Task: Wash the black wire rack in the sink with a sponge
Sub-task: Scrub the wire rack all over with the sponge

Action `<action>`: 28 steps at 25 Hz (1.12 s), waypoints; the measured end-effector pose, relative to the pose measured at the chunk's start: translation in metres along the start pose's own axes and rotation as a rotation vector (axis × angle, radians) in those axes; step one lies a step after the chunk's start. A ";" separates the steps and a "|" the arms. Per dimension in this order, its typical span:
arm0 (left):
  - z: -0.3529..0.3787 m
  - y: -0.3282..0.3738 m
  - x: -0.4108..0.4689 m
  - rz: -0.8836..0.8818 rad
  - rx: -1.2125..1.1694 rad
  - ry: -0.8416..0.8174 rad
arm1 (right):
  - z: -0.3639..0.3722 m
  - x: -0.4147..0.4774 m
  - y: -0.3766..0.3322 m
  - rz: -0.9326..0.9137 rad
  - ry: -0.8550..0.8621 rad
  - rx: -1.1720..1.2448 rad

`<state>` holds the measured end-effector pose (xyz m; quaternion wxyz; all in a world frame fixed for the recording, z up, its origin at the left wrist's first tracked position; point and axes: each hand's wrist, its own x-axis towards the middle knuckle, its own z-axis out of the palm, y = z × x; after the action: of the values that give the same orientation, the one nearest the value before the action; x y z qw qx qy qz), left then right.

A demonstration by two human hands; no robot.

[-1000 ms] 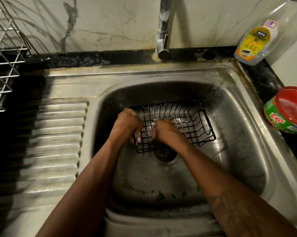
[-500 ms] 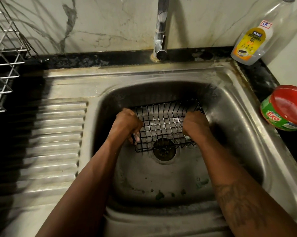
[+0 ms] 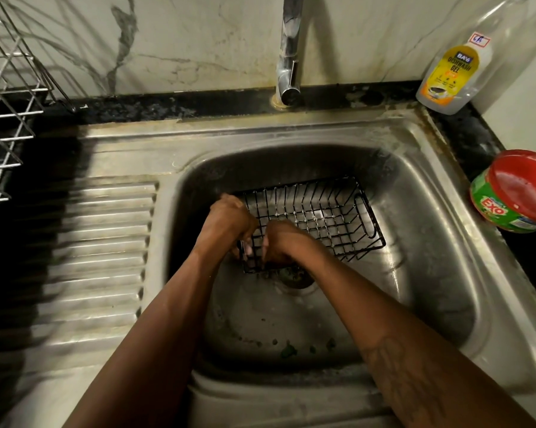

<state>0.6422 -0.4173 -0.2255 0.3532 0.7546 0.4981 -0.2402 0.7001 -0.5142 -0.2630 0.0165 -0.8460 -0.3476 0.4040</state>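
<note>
The black wire rack (image 3: 322, 211) lies tilted in the steel sink (image 3: 421, 217), over the drain. My left hand (image 3: 226, 220) grips the rack's left end, fingers curled round the wires. My right hand (image 3: 286, 242) is close beside it at the rack's near left corner. Its fingers are curled down against the wires, round a sponge that is almost wholly hidden under the palm.
The tap (image 3: 288, 57) stands behind the basin and no water stream shows. A dishwash gel bottle (image 3: 455, 72) and a red-lidded Exo tub (image 3: 516, 193) sit on the counter at right. A ribbed drainboard (image 3: 90, 257) and a silver dish rack (image 3: 4, 118) are on the left. Green scraps lie near the drain (image 3: 294, 278).
My right hand went out to the rack's right end, then came back to the near left corner beside my left hand. The rack shifted slightly; my left hand kept its grip.
</note>
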 end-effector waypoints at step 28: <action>0.016 0.000 0.001 0.044 -0.168 -0.075 | 0.020 0.027 0.003 -0.403 0.576 0.185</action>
<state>0.6425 -0.4286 -0.2363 0.4385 0.7236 0.4864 -0.2179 0.6998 -0.5053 -0.2951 0.2695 -0.8346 -0.4502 0.1677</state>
